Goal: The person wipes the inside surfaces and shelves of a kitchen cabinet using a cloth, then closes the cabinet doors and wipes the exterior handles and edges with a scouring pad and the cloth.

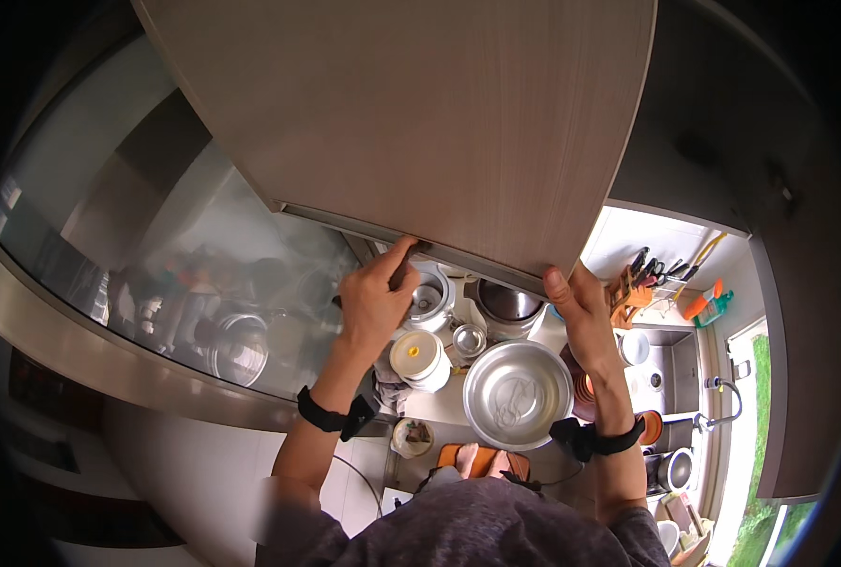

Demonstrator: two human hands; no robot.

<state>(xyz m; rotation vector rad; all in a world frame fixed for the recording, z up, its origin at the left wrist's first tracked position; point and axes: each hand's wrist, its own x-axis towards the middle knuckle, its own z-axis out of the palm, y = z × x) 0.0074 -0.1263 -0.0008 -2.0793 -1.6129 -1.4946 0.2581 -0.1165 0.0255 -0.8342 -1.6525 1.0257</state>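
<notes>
A wood-grain cabinet door (449, 120) spans the top middle, its lower edge carrying a grey metal strip (342, 225). My left hand (378, 294) touches that strip with the index finger. Its other fingers are curled, and a dark patch beneath them is too unclear to name. At the door's lower right corner, my right hand (585, 319) grips the edge, thumb on the front and fingers behind, partly hidden. Below the hands stand a large steel basin (520, 394), a white lidded container (420, 354), a glass jar (469, 340) and a dark-rimmed pot (509, 306).
A glossy glass-fronted panel (250, 283) reflects the room at left. At right are a knife block (631, 294), a steel sink (675, 361) with a faucet (718, 418), and a dark cabinet (803, 319). My feet are on an orange mat (449, 456); a bowl of scraps (413, 437) is nearby.
</notes>
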